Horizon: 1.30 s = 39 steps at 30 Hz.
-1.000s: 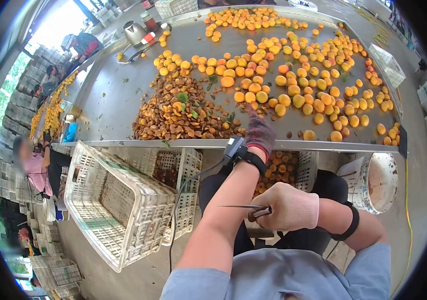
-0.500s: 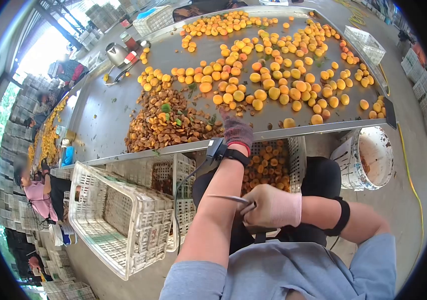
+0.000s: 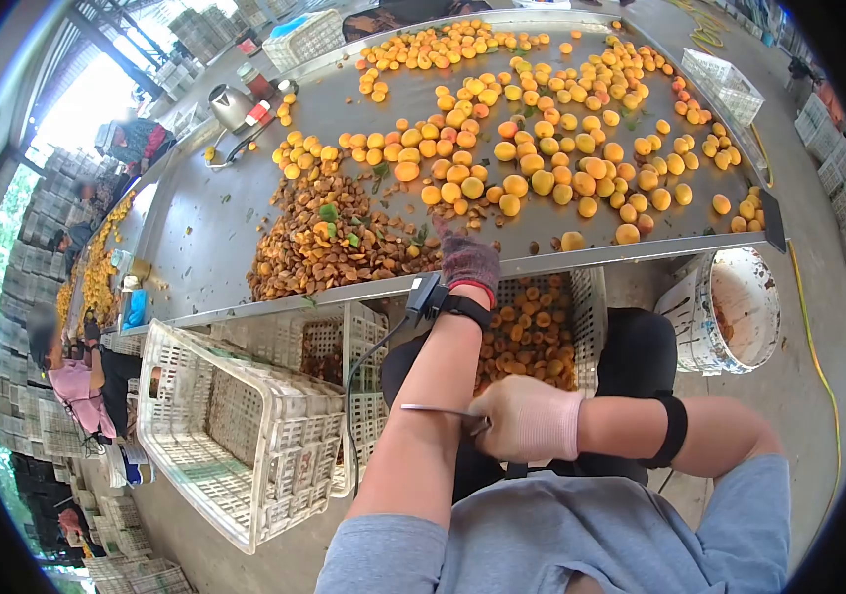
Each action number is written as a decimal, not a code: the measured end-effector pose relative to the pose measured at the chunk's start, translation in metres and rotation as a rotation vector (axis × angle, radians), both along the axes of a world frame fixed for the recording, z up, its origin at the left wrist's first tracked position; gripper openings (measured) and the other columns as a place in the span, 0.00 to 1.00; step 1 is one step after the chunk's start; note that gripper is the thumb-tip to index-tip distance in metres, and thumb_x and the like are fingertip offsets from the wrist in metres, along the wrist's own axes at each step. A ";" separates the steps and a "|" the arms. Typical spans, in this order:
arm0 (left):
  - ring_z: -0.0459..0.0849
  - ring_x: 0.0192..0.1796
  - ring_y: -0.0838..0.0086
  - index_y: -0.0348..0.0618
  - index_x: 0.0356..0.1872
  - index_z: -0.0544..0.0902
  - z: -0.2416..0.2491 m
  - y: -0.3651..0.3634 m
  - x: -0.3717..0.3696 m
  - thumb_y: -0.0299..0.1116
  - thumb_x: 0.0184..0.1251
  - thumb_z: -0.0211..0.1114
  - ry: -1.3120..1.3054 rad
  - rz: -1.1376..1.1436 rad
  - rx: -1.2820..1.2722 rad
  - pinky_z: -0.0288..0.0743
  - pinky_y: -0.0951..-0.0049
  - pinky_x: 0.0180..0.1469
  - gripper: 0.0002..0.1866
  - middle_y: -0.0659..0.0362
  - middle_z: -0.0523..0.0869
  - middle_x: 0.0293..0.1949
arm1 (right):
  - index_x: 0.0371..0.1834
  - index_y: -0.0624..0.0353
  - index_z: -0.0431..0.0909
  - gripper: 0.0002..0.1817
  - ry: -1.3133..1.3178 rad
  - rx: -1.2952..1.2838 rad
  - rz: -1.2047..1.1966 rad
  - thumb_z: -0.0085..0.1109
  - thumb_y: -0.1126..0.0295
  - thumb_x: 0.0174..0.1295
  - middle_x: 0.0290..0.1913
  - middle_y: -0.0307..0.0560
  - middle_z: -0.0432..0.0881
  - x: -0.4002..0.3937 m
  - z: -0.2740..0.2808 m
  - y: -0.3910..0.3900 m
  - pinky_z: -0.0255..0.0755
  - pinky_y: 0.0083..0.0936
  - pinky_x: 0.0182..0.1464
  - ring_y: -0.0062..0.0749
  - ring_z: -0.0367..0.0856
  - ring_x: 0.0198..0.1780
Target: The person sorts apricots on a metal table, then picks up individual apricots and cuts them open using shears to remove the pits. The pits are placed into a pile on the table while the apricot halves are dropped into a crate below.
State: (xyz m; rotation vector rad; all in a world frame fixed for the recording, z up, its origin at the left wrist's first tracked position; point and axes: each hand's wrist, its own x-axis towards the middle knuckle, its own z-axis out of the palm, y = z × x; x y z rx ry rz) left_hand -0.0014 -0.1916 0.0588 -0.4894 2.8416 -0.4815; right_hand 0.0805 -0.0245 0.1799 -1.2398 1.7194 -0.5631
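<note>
My left hand [image 3: 469, 259], in a dark glove with a red cuff, is at the near edge of the metal table [image 3: 200, 247], beside a brown heap of pits and scraps [image 3: 319, 238]. Its fingers blend into the dark glove and pile, so what they do is unclear. My right hand [image 3: 527, 418], in a pale glove, is closed around the handle of a thin metal blade [image 3: 438, 409], which lies across my left forearm. Orange apricots [image 3: 542, 183] are spread over the table. Below, between my knees, a crate holds halved apricots [image 3: 530, 332].
Empty white crates [image 3: 245, 426] stand at the lower left. A stained white bucket [image 3: 740, 312] is on the right. A kettle [image 3: 233, 107] sits on the table's far left. Another person [image 3: 81, 391] in pink works at the left; more people are behind.
My right hand has shifted slightly left and down with the blade. My left hand has barely moved. The person in pink has shifted a little.
</note>
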 end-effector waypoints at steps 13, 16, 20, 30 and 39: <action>0.80 0.55 0.63 0.53 0.50 0.84 -0.010 -0.004 -0.002 0.36 0.69 0.50 0.047 0.019 0.033 0.40 0.34 0.70 0.16 0.59 0.85 0.48 | 0.33 0.62 0.82 0.10 0.004 -0.125 0.136 0.52 0.72 0.52 0.24 0.56 0.80 0.011 0.005 0.003 0.74 0.32 0.33 0.38 0.82 0.27; 0.81 0.54 0.63 0.53 0.49 0.85 -0.010 -0.003 0.001 0.36 0.67 0.51 0.061 0.019 0.008 0.40 0.34 0.70 0.16 0.58 0.86 0.47 | 0.32 0.61 0.82 0.09 -0.445 0.254 0.126 0.52 0.74 0.53 0.21 0.42 0.79 0.000 0.027 -0.004 0.72 0.25 0.30 0.28 0.77 0.24; 0.82 0.50 0.58 0.47 0.41 0.87 -0.025 -0.012 0.003 0.31 0.63 0.52 0.201 0.022 0.137 0.46 0.37 0.69 0.14 0.54 0.86 0.41 | 0.38 0.69 0.80 0.12 -0.885 0.251 -0.095 0.55 0.77 0.50 0.16 0.38 0.73 -0.029 0.028 0.002 0.55 0.14 0.12 0.15 0.65 0.11; 0.76 0.58 0.62 0.57 0.43 0.86 0.015 -0.032 0.012 0.42 0.53 0.62 0.219 0.174 0.156 0.52 0.46 0.67 0.16 0.58 0.82 0.49 | 0.37 0.66 0.80 0.10 -0.834 -0.016 -0.369 0.54 0.74 0.54 0.20 0.37 0.71 -0.081 -0.004 0.014 0.58 0.14 0.17 0.16 0.65 0.16; 0.83 0.45 0.54 0.45 0.34 0.86 0.022 -0.083 -0.042 0.45 0.57 0.64 0.595 0.390 0.801 0.77 0.59 0.45 0.14 0.47 0.85 0.38 | 0.41 0.60 0.72 0.08 -1.177 -0.550 -1.044 0.49 0.75 0.59 0.16 0.32 0.59 -0.207 -0.037 0.030 0.44 0.17 0.12 0.16 0.50 0.11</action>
